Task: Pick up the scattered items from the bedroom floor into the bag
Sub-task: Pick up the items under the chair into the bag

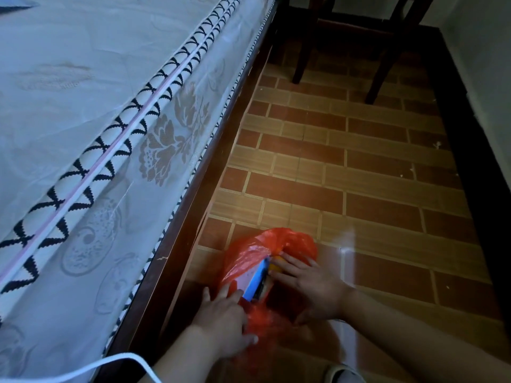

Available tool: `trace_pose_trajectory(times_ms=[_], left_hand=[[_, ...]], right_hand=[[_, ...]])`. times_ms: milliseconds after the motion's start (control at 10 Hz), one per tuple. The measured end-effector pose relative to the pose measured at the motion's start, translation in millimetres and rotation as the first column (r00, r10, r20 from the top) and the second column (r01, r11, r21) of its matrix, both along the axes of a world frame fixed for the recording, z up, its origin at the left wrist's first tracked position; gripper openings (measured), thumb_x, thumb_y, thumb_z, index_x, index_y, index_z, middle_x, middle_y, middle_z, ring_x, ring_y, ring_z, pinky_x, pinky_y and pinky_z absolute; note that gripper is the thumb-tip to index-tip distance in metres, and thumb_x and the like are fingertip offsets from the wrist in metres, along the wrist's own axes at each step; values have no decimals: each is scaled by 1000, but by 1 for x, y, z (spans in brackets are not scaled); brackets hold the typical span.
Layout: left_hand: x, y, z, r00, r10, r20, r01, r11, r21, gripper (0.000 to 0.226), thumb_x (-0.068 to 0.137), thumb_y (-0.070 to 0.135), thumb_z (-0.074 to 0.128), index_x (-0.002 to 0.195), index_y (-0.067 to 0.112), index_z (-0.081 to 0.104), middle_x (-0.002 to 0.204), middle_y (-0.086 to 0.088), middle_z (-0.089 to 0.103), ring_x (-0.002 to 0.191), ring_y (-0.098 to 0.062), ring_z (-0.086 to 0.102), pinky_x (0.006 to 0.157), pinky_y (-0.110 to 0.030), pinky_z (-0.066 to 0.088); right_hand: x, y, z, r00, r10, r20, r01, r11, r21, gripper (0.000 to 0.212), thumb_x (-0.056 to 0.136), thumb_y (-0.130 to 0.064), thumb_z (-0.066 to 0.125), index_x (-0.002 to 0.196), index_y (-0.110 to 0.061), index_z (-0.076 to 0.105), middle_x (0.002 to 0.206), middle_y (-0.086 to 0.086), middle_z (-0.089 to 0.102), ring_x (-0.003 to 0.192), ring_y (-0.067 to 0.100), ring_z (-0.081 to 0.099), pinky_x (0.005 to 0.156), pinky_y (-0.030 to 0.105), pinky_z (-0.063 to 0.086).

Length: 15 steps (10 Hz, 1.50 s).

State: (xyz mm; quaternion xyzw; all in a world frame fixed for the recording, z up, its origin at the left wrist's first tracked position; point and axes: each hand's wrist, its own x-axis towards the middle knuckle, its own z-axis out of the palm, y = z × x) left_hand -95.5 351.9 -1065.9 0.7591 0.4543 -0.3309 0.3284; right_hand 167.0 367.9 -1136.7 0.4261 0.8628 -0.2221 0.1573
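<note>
We look down at a red plastic bag (293, 241) lying on a brick-patterned tiled floor (359, 167), just beside the dark wooden bed frame (177, 244) on our left. The bag sits near the bottom of the view, between our two hands. Our left hand (224, 313) holds the near edge of the bag, its fingers curled into the crumpled plastic by the mouth. Our right hand (312, 283) rests on the other side of the opening, fingers spread and nearly straight, pressing on the things inside. A flat blue and white box (255, 280) stands on edge in the mouth of the bag, with something yellow (276, 265) just behind it under our right fingertips.

Beyond the bag the floor runs as a strip between the bed frame and a dark skirting along the right wall (484, 78). Dark chair legs (301, 51) stand at the far end of that strip. A pale mattress (83, 106) with black zigzag trim fills the left side.

The lower part of the bag is blurred, and what the yellow thing is we cannot tell. A white cord (83, 369) crosses the bottom left corner, cut off by the edge. No writing on the box can be read
</note>
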Motion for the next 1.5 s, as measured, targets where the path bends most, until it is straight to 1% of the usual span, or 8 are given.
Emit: trace_pose_trajectory(times_ms=[200,300,400,500,800,1000,1200,1500], left_hand=[[10,-2,7,999,-7,54,3,997,76,49,96,65,54,116,27,78,169,1,29,160,-26,9,125,-63,3],[10,0,15,993,29,112,-45,988,149,43,98,61,52,116,30,76,163,5,38,157,-23,19,124,-61,13],[10,3,22,983,65,173,-96,979,179,35,98,58,53,118,37,74,157,11,43,151,-16,26,122,-57,23],[17,2,31,981,36,188,-80,970,231,34,98,57,53,119,37,73,150,15,48,147,-11,31,119,-51,27],[26,-1,43,966,-33,257,-58,938,341,51,97,70,43,130,39,66,139,24,54,145,-7,31,127,-58,12],[23,-1,46,935,-33,352,-81,950,302,51,93,75,46,126,43,67,136,28,57,149,0,26,129,-52,6],[16,2,43,925,-112,363,-3,953,303,51,81,76,62,121,45,68,126,28,62,134,0,47,119,-35,31],[22,5,51,925,-221,309,127,946,298,37,89,48,71,125,38,69,124,17,68,122,-9,56,111,-34,41]], right_hand=[[11,-31,12,982,-103,-161,114,992,63,80,91,-55,65,161,-31,34,174,-1,15,160,18,14,129,46,21],[16,-59,22,913,-98,-396,222,934,280,40,96,-29,59,135,-20,63,152,5,53,135,24,54,104,41,51],[42,-75,27,830,-299,-470,493,787,370,19,87,-14,61,104,-17,67,116,1,58,101,20,57,80,37,53],[80,-83,1,688,-633,-356,724,635,270,32,80,-11,72,106,-26,61,113,-11,46,101,11,51,78,26,49],[35,-79,-61,713,-692,-108,697,718,1,78,80,-69,59,145,-28,44,135,-2,47,119,21,51,89,40,54],[15,-62,-78,670,-720,-184,733,680,11,39,97,-35,58,135,-28,52,125,1,53,112,23,54,85,40,56],[53,-66,-70,537,-798,-273,831,556,10,3,99,-23,58,103,-23,58,102,-1,59,89,18,60,71,35,51],[55,-42,33,502,-634,-589,827,551,111,21,94,-18,71,113,-23,66,102,-13,61,91,4,61,76,21,50]])
